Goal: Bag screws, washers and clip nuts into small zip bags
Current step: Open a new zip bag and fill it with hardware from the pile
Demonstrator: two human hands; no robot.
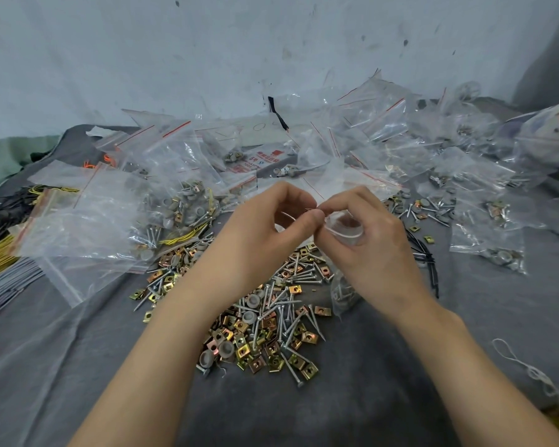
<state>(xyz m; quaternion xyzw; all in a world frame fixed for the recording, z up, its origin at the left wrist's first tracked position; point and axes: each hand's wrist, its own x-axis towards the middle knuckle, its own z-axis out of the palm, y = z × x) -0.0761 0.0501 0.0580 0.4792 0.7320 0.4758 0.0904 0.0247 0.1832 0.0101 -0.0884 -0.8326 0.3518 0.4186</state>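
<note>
One bag (343,228) pinched, left grip (265,232), right grip (373,235), label (258,159) perhaps "5"

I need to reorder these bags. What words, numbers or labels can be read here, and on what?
"5", in red, on the white pack label among the bags at the back.
The rest of that label's red print and logo: too blurred to read.
Pen marks on the white sheet behind it: too faint to read.
The held zip bag: no print visible.

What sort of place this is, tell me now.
Likely a makeshift hardware-packing bench: loose screws and clip nuts heaped on grey cloth, filled zip bags piled behind.
</note>
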